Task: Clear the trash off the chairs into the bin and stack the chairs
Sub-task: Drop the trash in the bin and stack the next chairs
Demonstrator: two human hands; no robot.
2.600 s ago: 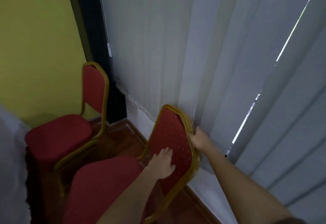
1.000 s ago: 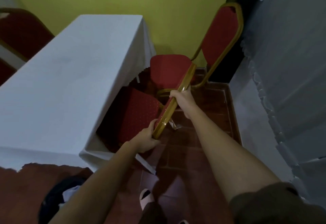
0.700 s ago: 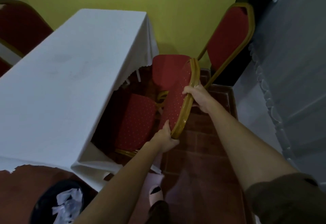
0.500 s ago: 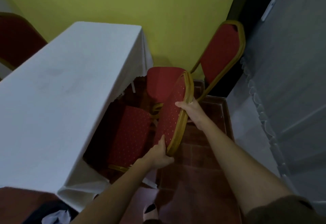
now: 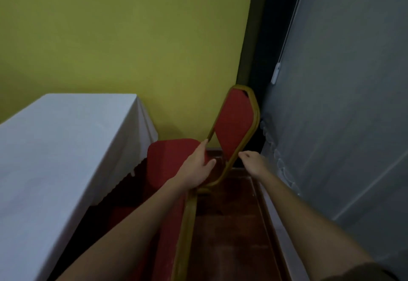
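Tablecloth [image 5: 55, 159] lay left of left hand [image 5: 196, 168]; that hand, fingers spread, rested on far chair [image 5: 234, 126] seat, gripping nothing. Near chair [image 5: 185, 232] stood below the forearm. Right hand [image 5: 254, 163], loosely curled and empty, hovered beside the backrest. No trash visible on seats; stacking judged unfinished.

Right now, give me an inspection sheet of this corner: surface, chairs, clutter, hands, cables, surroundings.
Surface: dark red-brown floor, bare where visible.
Job's things: far red chair upright in the corner; near red chair below the left forearm, only partly in view.
Clutter: no trash or bin seen.
Hands: left hand open, over the far chair's seat; right hand loosely curled beside its gold frame, holding nothing.
Cables: blind cord.
Surroundings: white-clothed table, yellow-green wall, grey blinds.
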